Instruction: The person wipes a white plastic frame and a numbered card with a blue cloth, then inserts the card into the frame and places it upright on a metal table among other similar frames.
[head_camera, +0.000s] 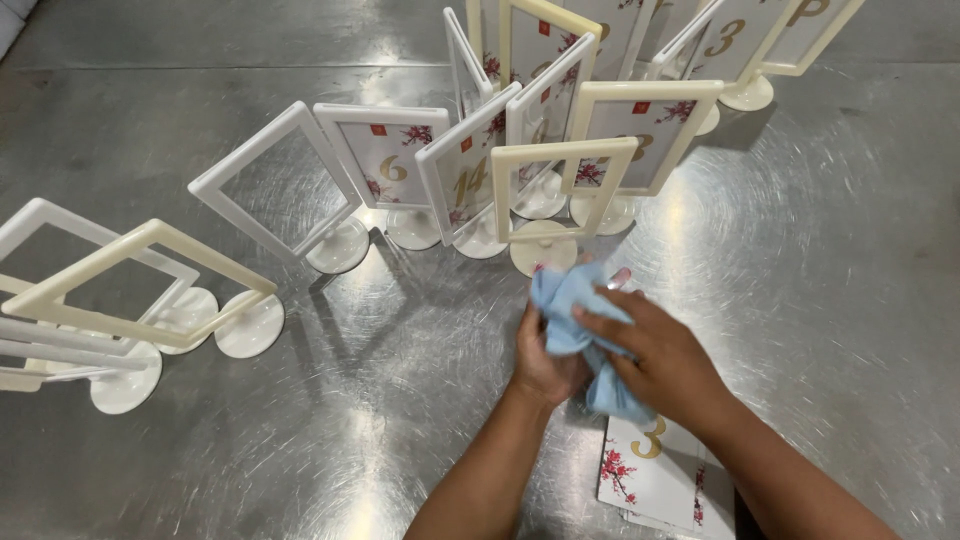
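Both hands meet over the steel table (250, 440), near centre. The left hand (545, 365) grips a bunched light-blue cloth (575, 315) from beneath, its fingers curled shut and mostly hidden by the fabric. The right hand (655, 360) lies over the cloth, fingers pressed together on it. Just beyond stands an empty cream frame stand (560, 195). A stack of floral cards (650, 470) lies partly under the right forearm, its near edge cut off. More frames crowd the far side, overlapping.
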